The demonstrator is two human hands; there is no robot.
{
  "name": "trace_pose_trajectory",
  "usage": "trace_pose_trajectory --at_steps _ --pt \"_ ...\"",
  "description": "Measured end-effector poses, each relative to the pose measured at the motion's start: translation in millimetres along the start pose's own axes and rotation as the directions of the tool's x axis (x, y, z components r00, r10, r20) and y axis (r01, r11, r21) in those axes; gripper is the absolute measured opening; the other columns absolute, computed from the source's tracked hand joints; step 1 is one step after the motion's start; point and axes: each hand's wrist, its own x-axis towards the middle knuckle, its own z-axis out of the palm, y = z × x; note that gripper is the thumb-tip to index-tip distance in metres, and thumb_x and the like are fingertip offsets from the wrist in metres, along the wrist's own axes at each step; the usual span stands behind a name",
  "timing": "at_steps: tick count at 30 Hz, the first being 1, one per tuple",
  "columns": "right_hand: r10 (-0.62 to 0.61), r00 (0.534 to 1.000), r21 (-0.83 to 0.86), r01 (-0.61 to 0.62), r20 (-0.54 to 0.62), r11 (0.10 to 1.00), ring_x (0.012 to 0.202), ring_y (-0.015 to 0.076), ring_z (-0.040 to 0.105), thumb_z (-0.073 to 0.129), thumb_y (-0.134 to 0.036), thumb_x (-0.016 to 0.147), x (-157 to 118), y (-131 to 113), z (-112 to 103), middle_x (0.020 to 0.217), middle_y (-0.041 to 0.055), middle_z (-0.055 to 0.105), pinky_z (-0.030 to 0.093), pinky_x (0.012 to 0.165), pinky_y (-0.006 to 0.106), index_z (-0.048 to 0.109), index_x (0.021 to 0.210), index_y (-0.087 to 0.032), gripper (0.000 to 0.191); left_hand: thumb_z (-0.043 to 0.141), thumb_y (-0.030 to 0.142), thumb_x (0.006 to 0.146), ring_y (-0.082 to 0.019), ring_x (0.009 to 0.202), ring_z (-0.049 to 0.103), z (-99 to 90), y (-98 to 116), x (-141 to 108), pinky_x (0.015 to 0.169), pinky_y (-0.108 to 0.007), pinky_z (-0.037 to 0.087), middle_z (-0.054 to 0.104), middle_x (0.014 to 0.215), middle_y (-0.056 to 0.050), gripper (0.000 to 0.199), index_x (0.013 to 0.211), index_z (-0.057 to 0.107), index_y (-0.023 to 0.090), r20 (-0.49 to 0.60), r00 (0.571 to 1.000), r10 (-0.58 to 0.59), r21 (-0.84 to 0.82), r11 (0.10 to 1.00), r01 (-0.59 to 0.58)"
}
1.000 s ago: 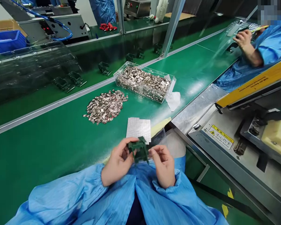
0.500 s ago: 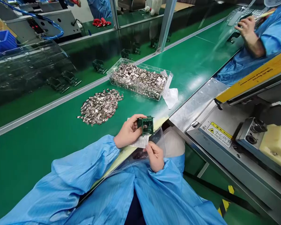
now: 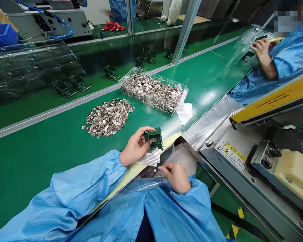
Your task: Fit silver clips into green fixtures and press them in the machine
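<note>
My left hand (image 3: 135, 148) grips a dark green plastic frame (image 3: 154, 137) between thumb and fingers. Under it, a sheet of small silvery pieces (image 3: 151, 157) sticks out below the same hand. My right hand (image 3: 175, 175) is just right of the sheet's lower corner, thumb and forefinger pinched together; whatever lies between the fingertips is too small to name. A tiny light piece (image 3: 155, 170) shows near those fingertips, over a clear plastic bag (image 3: 146, 173) at the bench edge.
A pile of small metal parts (image 3: 108, 117) lies on the green bench (image 3: 53, 141). Behind it stands a clear tray (image 3: 183, 97) full of similar parts, beside white paper (image 3: 184, 113). At right are a machine (image 3: 232, 156) and a co-worker's hand (image 3: 264, 53).
My right hand has moved slightly right and down, off the sheet's corner. The green frame has tilted and shifted a little left in my left hand. The camera view has shifted slightly.
</note>
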Motion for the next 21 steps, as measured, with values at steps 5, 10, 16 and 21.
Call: trace_pose_trajectory --at_steps 5,10,16,21 --pt "-0.054 0.976 0.145 0.086 -0.209 0.986 0.07 0.0206 0.068 0.062 -0.035 0.091 1.9 -47.2 -21.1 0.082 0.0042 0.074 0.053 0.067 0.033 0.076 0.095 -0.024 0.018 0.059 0.037 0.091 -0.013 0.072 0.059 4.8 3.4 -10.9 0.067 -0.024 0.051 0.063 0.092 -0.005 0.037 0.122 0.052 0.018 -0.073 0.997 -0.001 0.14 0.99 0.011" --pt "-0.194 0.854 0.226 0.336 -0.483 0.915 0.094 0.0217 0.062 0.071 -0.024 0.083 22.5 -68.4 4.9 0.098 0.0055 0.064 0.051 0.083 0.036 0.076 0.087 -0.026 0.007 0.056 0.036 0.093 -0.017 0.084 0.061 10.5 2.2 -18.3 0.073 -0.026 0.05 0.064 0.099 -0.007 0.037 0.126 0.05 0.019 -0.097 0.994 0.047 0.185 0.982 -0.028" --pt "-0.069 0.826 0.242 0.242 -0.559 0.94 0.11 0.0255 0.057 0.071 -0.032 0.083 34.4 -74.0 32.9 0.114 0.0088 0.057 0.047 0.094 0.04 0.073 0.081 -0.021 0.011 0.054 0.031 0.093 -0.018 0.086 0.061 13.9 3.0 -23.9 0.075 -0.028 0.05 0.063 0.096 -0.006 0.036 0.127 0.05 0.02 -0.094 0.993 0.065 0.192 0.98 -0.046" --pt "0.03 0.823 0.34 0.201 -0.568 0.919 0.111 0.0255 0.056 0.067 -0.036 0.086 34.3 -77.8 42.4 0.117 0.0101 0.055 0.048 0.094 0.04 0.066 0.079 -0.02 0.019 0.054 0.03 0.093 -0.015 0.071 0.057 19.5 4.8 -26.4 0.064 -0.025 0.047 0.062 0.088 -0.004 0.034 0.125 0.05 0.019 -0.104 0.993 0.053 0.204 0.978 -0.03"
